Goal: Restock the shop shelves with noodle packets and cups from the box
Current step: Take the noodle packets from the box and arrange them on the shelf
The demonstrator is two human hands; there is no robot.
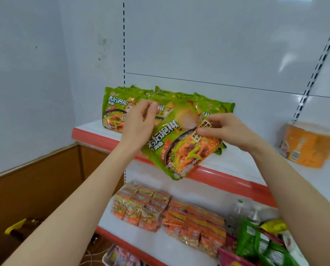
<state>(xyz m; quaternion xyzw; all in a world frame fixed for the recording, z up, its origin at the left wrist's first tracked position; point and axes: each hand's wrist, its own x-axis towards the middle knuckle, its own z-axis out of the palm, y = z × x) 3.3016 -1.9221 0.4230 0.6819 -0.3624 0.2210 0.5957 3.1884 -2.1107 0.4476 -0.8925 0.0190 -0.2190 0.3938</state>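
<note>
Over the upper shelf (227, 174) edge, with your left hand (139, 123) and right hand (224, 131) in a pinch grip on the tilted green packet (179, 144), straighten it and stand it against the seemingly upright row of packets (113, 108) behind.

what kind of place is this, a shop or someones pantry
Most likely a small shop: slotted white display shelving with red edge strips, rows of identical green noodle packets faced forward on it, and stacked orange packets on the shelf below.

White red-edged shelf (227, 170), green noodle packets (113, 110), orange cup (310, 146)
</note>
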